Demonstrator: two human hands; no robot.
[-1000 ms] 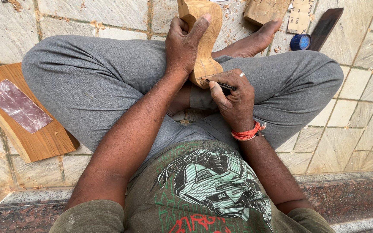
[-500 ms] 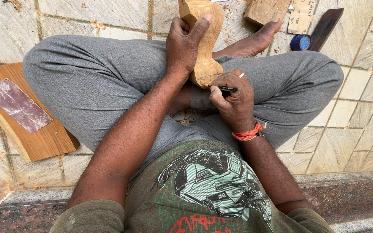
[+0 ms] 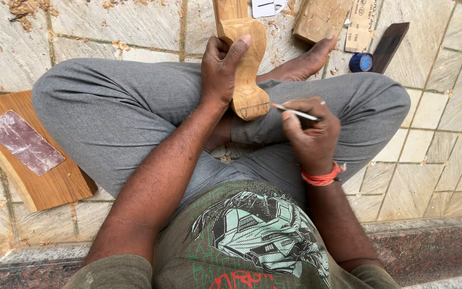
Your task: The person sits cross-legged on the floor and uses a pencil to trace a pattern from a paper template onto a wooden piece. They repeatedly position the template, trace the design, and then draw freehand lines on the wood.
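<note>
I sit cross-legged in grey trousers on a stone-tiled floor. My left hand (image 3: 221,69) grips a carved, light-coloured wooden piece (image 3: 246,64) that stands upright over my lap, its rounded lower end showing faint pencil lines. My right hand (image 3: 310,134), with an orange band at the wrist, holds a thin pencil (image 3: 295,112) whose tip points left, a little apart from the lower end of the wood.
A wooden board (image 3: 33,171) with a sheet of reddish sandpaper (image 3: 22,142) lies on the left. At the top are a wood block (image 3: 319,18), sandpaper strips (image 3: 360,27), a blue round lid (image 3: 360,62), a dark flat piece (image 3: 389,45) and wood shavings.
My right hand has drawn back to the right, off the wooden piece, so the pencil tip now sits clear of its lower end. My left hand keeps its grip.
</note>
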